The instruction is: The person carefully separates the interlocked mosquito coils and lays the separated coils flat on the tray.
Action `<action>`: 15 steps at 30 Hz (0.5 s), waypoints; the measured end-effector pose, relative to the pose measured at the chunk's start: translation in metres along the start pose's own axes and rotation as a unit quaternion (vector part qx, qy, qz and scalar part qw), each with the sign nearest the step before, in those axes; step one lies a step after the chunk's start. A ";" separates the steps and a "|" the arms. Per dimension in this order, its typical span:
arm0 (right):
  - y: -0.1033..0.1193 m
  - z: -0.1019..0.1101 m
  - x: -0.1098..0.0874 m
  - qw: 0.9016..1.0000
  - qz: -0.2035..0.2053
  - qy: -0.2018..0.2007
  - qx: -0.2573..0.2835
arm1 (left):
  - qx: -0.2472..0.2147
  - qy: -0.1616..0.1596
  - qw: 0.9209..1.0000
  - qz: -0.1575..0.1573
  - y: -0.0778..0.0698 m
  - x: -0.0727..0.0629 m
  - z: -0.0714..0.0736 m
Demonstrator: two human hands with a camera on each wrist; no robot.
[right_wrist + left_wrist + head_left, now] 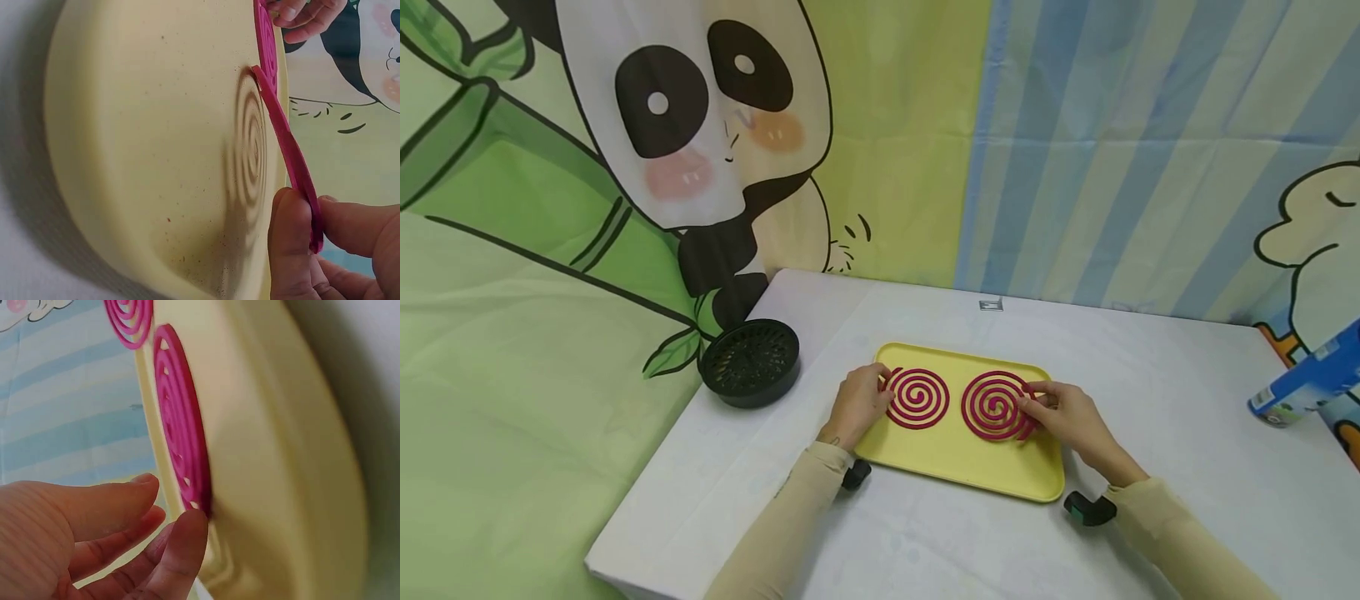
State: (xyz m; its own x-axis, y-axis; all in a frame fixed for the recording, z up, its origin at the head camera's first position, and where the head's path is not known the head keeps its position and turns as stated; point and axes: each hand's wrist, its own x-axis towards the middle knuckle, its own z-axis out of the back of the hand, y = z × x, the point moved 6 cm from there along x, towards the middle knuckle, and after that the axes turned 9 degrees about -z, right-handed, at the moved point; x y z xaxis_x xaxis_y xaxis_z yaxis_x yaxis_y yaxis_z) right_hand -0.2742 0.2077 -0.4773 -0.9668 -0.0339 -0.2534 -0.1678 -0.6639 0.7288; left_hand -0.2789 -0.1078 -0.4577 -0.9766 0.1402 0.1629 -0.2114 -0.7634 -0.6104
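Observation:
Two magenta mosquito coils are at the yellow tray (955, 468). The left coil (917, 398) lies flat on it. My left hand (859, 404) is at this coil's outer edge; in the left wrist view its thumb stands apart from the coil (181, 419), and a fingertip (190, 528) is at its lower end, whether touching I cannot tell. My right hand (1067, 421) pinches the right coil (997, 406) by its outer edge between thumb and fingers. In the right wrist view this coil (287, 147) is tilted and raised off the tray, its spiral shadow beneath.
A round black holder (750, 364) with a slotted inside stands at the table's left edge. To the far right is a blue can (1303, 383). White cloth covers the table (737, 517), and a printed curtain (895, 150) hangs behind it. Small dark red crumbs dot the tray.

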 end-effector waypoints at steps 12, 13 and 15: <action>0.001 0.005 0.001 1.000 0.003 -0.011 0.028 | -0.156 0.115 0.979 -0.067 -0.058 -0.006 -0.033; 0.001 0.005 0.001 1.000 0.003 -0.012 0.028 | -0.166 0.123 0.976 -0.065 -0.061 -0.005 -0.037; 0.001 0.006 0.001 1.000 0.003 -0.016 0.027 | -0.177 0.134 0.973 -0.059 -0.067 -0.005 -0.044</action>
State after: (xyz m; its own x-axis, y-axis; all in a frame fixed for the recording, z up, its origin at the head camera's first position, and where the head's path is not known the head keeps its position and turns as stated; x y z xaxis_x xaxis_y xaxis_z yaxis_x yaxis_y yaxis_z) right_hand -0.2768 0.2115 -0.4733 -0.9732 -0.0137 -0.2294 -0.1713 -0.6223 0.7638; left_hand -0.2615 -0.0299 -0.4521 -0.9101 0.4085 0.0695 -0.2762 -0.4731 -0.8366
